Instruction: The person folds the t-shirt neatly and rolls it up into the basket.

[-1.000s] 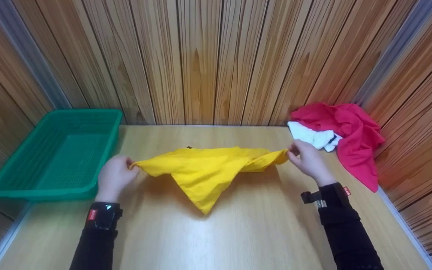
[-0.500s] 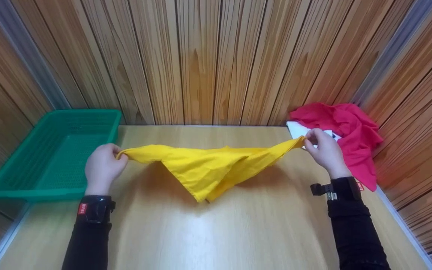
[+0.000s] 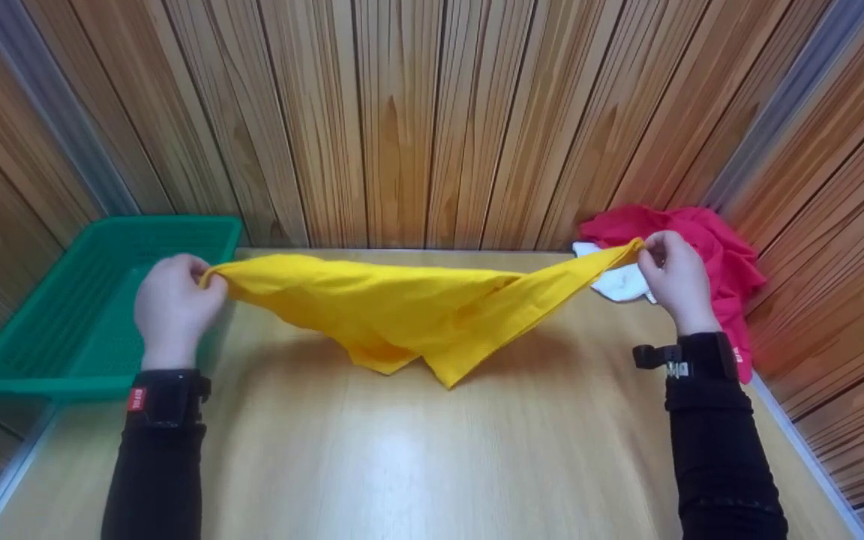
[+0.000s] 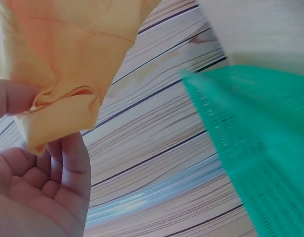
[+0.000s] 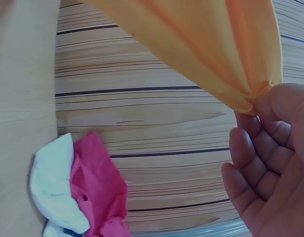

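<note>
A yellow cloth point(image 3: 402, 300) hangs stretched between my two hands above the table, its lower edge falling in two points. My left hand point(image 3: 177, 307) pinches its left corner, in front of the green basket. In the left wrist view, a folded bit of the cloth point(image 4: 63, 118) sticks out between thumb and fingers. The right corner is pinched by my right hand point(image 3: 679, 281), which overlaps the red cloth in the head view. Thumb and forefinger meet on the gathered fabric in the right wrist view, while the other fingers of that hand point(image 5: 275, 158) curl loosely below.
On the left of the table point(image 3: 402, 465) stands a green plastic basket point(image 3: 19, 386) with perforated walls. A crumpled red cloth point(image 3: 732, 262) and a white cloth point(image 3: 623, 285) lie in the back right corner. Wood-panelled walls point(image 3: 394, 127) enclose the back and sides.
Both hands have moved apart and farther up in the head view, drawing the yellow cloth wider. Its hanging lower part has swung and now shows two points.
</note>
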Motion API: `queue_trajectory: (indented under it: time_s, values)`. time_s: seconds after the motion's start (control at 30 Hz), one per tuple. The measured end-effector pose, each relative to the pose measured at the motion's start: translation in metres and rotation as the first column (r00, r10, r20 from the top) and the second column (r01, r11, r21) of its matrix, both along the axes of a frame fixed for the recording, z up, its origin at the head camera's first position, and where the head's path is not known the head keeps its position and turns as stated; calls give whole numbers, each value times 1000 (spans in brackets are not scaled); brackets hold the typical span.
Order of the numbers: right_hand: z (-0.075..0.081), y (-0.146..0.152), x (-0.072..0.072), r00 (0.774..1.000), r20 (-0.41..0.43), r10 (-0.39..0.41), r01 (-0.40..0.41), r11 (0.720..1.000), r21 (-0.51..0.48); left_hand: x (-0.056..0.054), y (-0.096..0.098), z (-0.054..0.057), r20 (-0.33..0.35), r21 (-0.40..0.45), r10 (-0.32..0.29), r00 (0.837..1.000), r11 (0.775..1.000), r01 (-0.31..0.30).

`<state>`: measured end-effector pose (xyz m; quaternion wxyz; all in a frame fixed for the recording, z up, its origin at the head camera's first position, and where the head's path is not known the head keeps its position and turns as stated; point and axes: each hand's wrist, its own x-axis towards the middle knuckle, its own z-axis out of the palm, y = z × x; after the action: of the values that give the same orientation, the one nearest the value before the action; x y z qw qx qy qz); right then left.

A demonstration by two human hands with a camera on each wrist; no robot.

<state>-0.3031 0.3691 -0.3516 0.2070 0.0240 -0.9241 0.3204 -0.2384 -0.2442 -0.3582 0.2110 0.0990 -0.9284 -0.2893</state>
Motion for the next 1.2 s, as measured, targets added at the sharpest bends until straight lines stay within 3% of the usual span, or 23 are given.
queue_trajectory:
  time_s: [0.2,0.37,0.53,0.7,0.8,0.93,1.03,1.2]
  values:
    - [26,0,0,995,-40,-97,94,993,-75,0,-6,39,-94,-15,63,994,998,-65]
    - [41,0,1,987,-63,-149,140,981,-136,5,-7,68,-145,58,145,979,989,-138]
    - [43,-6,2,985,-87,-150,132,974,-182,12,-3,87,-237,115,224,945,973,-202]
    - [40,-7,5,986,-88,-142,120,969,-218,20,2,95,-355,132,258,898,965,-225]
    - [36,-5,6,988,-75,-138,119,969,-216,23,3,95,-396,115,233,888,972,-203]
    - [25,-1,1,992,-26,-126,119,975,-190,20,6,85,-377,52,139,916,990,-128]
    - [13,2,-5,994,-1,-113,112,981,-157,10,10,67,-326,-10,61,943,998,-68]
    - [-15,-1,-20,997,12,-76,77,994,-76,-10,19,27,-182,-94,-24,983,996,7]
